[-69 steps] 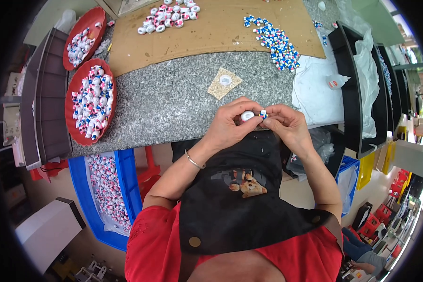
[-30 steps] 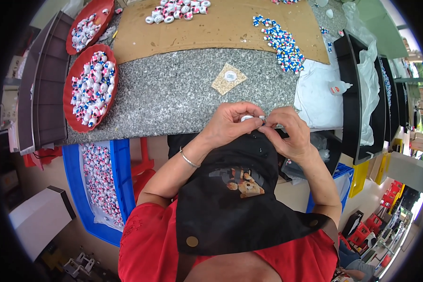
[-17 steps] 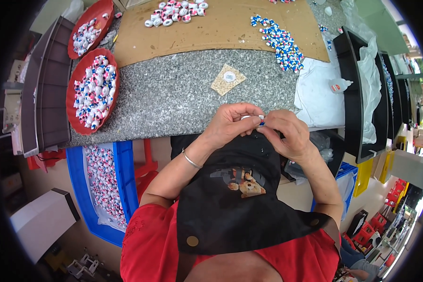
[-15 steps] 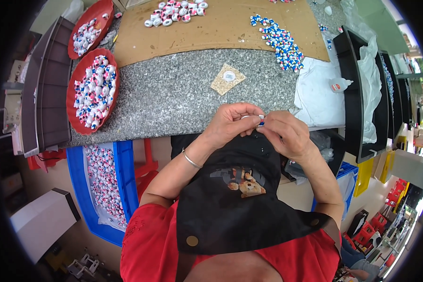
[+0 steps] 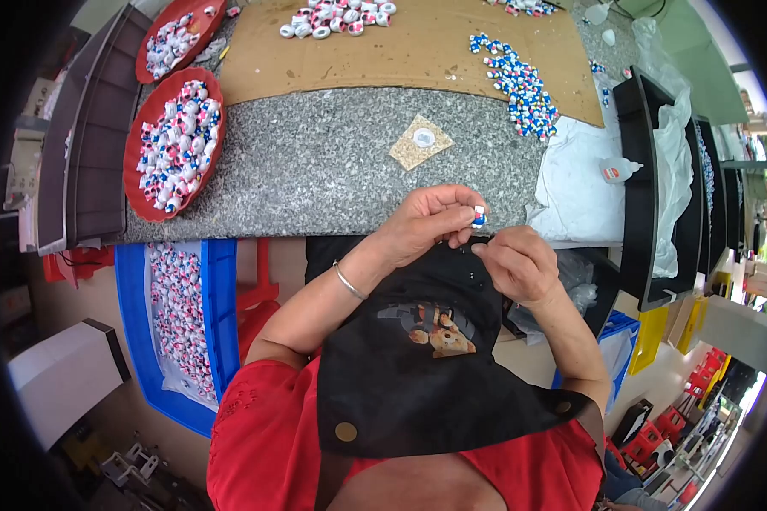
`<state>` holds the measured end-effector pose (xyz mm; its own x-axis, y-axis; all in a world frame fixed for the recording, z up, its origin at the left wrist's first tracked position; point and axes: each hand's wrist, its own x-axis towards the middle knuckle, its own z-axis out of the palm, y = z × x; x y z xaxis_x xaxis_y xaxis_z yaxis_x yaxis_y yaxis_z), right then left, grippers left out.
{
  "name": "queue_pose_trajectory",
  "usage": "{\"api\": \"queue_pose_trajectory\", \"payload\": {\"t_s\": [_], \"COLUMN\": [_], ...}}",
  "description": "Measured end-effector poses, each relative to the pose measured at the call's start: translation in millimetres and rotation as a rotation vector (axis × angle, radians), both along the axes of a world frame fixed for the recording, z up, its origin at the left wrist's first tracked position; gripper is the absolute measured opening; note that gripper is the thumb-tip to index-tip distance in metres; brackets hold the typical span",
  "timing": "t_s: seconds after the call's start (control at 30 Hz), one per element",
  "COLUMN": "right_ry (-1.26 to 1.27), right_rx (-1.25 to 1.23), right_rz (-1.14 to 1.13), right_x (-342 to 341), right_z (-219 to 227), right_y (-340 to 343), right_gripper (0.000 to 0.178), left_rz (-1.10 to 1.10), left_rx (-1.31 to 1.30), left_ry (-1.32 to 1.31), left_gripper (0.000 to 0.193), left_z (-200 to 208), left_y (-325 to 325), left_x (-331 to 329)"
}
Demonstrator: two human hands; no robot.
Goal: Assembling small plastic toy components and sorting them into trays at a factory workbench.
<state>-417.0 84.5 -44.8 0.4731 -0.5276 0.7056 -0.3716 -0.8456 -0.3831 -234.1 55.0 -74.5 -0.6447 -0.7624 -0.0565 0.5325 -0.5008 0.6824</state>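
A small blue-and-white piece (image 5: 479, 218) sat at the tips of the left hand (image 5: 433, 221), gripped between thumb and forefinger just above the worktop's near edge. The right hand (image 5: 520, 266) was closed just beside it, apart from the piece, its fingertips drawn together; whether they pinched something tiny could not be made out. A light fingertip hold, with the piece's face left uncovered and the left wrist steady, seemed the sound way to handle something so small. Working over the granite worktop (image 5: 315, 162) rather than its edge would probably guard against drops. Beyond lay a speckled card (image 5: 409, 153) bearing a white disc, then cardboard (image 5: 383, 64) with a pile of blue-and-white pieces (image 5: 527, 98). A filled red bowl (image 5: 151, 104) stood at left.
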Motion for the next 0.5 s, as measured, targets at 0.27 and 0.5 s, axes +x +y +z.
{"api": "queue_pose_trajectory", "payload": {"t_s": [0.27,0.5], "right_ry": [-0.079,-0.019], "right_rx": [-0.006,-0.052], "right_rz": [-0.108,-0.079], "right_x": [3.0,-6.5], "right_z": [2.0,-3.4], "right_y": [-5.0,-5.1], "right_gripper": [0.031,0.03], "left_rz": [0.008,-0.005], "left_rx": [-0.067,-0.037], "left_ry": [0.019,0.006], "left_gripper": [0.022,0.024], "left_z": [-9.0,-8.7], "left_y": [-1.1,-0.6], "left_x": [-6.9,-11.1]}}
